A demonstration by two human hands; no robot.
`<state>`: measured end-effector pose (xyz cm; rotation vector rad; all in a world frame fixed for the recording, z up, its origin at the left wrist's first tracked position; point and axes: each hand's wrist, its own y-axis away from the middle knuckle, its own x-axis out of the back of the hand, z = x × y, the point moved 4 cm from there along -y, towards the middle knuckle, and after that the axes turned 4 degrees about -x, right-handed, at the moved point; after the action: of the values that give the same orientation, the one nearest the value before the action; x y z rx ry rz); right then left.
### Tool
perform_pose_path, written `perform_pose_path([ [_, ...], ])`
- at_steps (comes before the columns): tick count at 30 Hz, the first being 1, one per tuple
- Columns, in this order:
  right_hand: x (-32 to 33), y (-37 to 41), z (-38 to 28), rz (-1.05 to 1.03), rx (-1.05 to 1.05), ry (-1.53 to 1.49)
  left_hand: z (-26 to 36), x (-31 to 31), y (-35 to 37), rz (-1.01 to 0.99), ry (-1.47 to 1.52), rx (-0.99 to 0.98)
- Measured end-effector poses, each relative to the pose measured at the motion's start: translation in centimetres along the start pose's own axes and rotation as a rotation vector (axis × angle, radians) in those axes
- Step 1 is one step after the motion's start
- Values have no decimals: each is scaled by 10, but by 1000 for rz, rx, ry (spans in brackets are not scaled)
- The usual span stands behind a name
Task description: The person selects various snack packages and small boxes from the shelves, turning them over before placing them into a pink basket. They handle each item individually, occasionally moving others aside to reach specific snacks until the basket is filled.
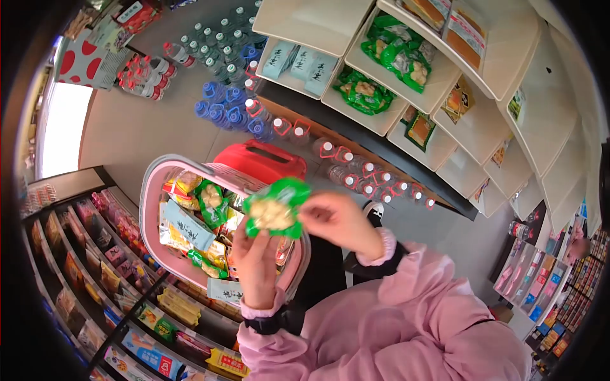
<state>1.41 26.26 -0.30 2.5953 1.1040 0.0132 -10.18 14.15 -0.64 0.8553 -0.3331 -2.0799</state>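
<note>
Dark shelf rack (95,267) of small packaged goods sat far left. Next to it, a pink plastic shopping basket (149,209), already loaded with mixed snack bags. Left hand (256,263) pinched the lower edge of a green plastic snack packet (276,208), held right above the basket's near rim. Right hand (343,221) gripped the packet's right edge, fingers closed on it. A red plastic basket (264,162) stood on the floor behind, then a row of red-capped clear bottles (368,178) and white tilted shelves (445,76) at right. Judgement: handling looked best with both pinches on the seams, not the filling, and the packet kept over the basket opening.
</note>
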Motion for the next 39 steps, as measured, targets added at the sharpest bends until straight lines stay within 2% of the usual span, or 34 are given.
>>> perform_pose_path([
  [2,43,1,-6,160,-118,-114,-7,-50,-14,-182,-116,9],
  [3,66,-1,-8,217,-105,-160,-18,-70,-25,-246,-206,-1],
  [6,130,-15,-18,455,-47,-181,-45,-145,-67,-398,-223,-16],
  [7,148,-24,-24,461,36,-200,-52,-171,-84,-485,-296,-40],
  [9,186,-40,-29,565,75,-307,-67,-217,-120,-522,-482,-119],
  [11,214,-56,-31,602,154,-448,-89,-258,-156,-550,-468,-197],
  [13,236,-69,-27,575,212,-577,-104,-294,-176,-472,-452,-169],
  [15,250,-79,-18,556,239,-498,-131,-321,-201,-430,-361,-205],
  [17,262,-79,-12,579,239,-346,-163,-343,-230,-557,-531,-338],
  [19,266,-77,-6,608,197,-132,-166,-354,-210,-567,-404,-95],
  [20,253,-68,-20,606,246,-101,-161,-356,-198,-644,-477,-123],
  [22,244,-52,-15,680,219,-58,-163,-345,-193,-603,-468,-297],
  [24,227,-38,-7,625,205,-94,-139,-319,-169,-577,-579,-353],
  [26,202,-23,-4,551,165,-100,-124,-279,-147,-588,-484,-482],
  [28,167,-6,6,449,77,-81,-101,-228,-115,-666,-481,-381],
  [30,129,2,17,337,65,-110,-66,-173,-71,-549,-341,-153],
  [31,105,7,9,312,29,-93,-53,-143,-55,-463,-352,-190],
  [33,62,11,10,205,86,-23,-27,-79,-31,-329,-407,-239],
  [34,37,14,3,149,8,-10,-10,-47,-20,-280,-452,-249],
  [36,-14,10,13,-27,-1,-91,27,12,-8,-15,-641,-306],
  [37,-40,6,13,-116,-26,3,38,51,-8,95,-653,-351],
  [39,-94,-6,24,-329,70,70,53,113,-10,305,-753,-447],
])
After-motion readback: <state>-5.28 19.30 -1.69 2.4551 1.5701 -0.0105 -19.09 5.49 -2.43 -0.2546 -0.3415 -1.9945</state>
